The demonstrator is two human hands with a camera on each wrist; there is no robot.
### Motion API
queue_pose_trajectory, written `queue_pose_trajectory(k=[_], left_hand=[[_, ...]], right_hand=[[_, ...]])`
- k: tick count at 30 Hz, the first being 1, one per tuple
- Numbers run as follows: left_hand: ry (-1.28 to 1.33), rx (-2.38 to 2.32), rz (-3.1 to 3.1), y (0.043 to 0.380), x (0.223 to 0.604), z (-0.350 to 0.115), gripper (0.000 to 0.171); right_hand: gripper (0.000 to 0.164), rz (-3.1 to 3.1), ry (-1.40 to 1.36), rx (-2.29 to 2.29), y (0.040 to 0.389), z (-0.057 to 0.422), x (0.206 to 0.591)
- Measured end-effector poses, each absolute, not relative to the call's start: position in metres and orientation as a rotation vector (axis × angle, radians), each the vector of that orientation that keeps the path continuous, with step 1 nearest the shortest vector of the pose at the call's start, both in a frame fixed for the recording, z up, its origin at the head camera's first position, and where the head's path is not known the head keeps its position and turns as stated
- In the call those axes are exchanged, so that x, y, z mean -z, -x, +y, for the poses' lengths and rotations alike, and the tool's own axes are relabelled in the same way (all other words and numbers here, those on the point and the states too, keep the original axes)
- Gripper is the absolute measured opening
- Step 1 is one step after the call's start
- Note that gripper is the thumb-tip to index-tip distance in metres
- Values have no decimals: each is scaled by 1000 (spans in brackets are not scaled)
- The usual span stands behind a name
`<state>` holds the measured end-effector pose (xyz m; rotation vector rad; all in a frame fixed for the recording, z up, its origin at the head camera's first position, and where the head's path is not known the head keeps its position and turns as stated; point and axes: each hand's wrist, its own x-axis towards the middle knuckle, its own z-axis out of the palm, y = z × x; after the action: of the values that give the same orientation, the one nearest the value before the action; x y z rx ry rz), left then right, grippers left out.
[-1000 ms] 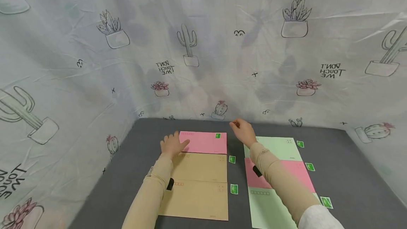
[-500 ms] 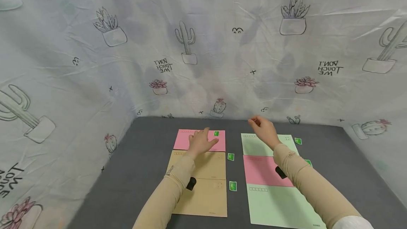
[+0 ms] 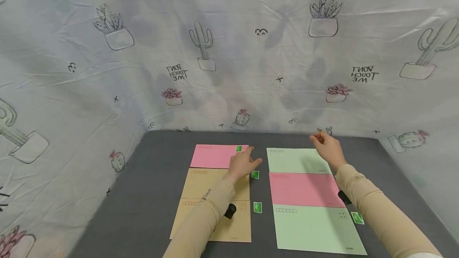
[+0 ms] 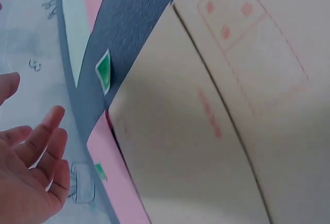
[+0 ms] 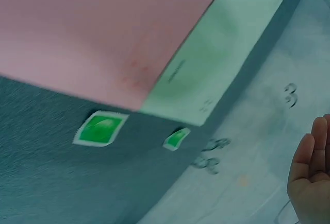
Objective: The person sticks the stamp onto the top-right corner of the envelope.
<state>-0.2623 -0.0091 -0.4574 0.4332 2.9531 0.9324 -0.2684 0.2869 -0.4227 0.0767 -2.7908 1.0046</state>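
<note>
My left hand [image 3: 242,165] hovers with spread fingers over the right end of the back pink envelope [image 3: 211,156], holding nothing. On that envelope's upper right corner sits a green stamp [image 3: 238,149]. Two tan envelopes [image 3: 218,182] lie below it in the same column. Loose stamps [image 3: 255,174] lie beside them on the grey table. Over the far right corner of a pale green envelope [image 3: 294,160] is my right hand [image 3: 329,150], its fingers loosely bent, nothing visible in them. Two green stamps [image 5: 100,128] lie beside the right column; in the head view my right arm largely hides them.
The right column continues with a pink envelope [image 3: 305,190] and a front pale green envelope [image 3: 315,230], with another stamp [image 3: 357,217] at its right edge. A grey cloth [image 3: 122,202] covers the table. A cactus-print curtain [image 3: 229,51] encloses the back and sides.
Both hands have moved right: the left from the pink envelope's left edge to its right end, the right from the gap between columns to the right column's far corner. The view has shifted slightly.
</note>
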Motion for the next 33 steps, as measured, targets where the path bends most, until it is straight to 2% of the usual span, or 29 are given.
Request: queue_pose_trajectory(k=[13,21,33], left_hand=[[-452,-958,2964,269,464,23,53],[-414,-880,2986,274,468,43,56],[-331,-817,3030,273,480,49,55]], right_hand=[[44,-2852,208,-868,275,330,447],[40,-2897,366,-829,278,344,463],[47,-2994,458,-855,284,342,482]])
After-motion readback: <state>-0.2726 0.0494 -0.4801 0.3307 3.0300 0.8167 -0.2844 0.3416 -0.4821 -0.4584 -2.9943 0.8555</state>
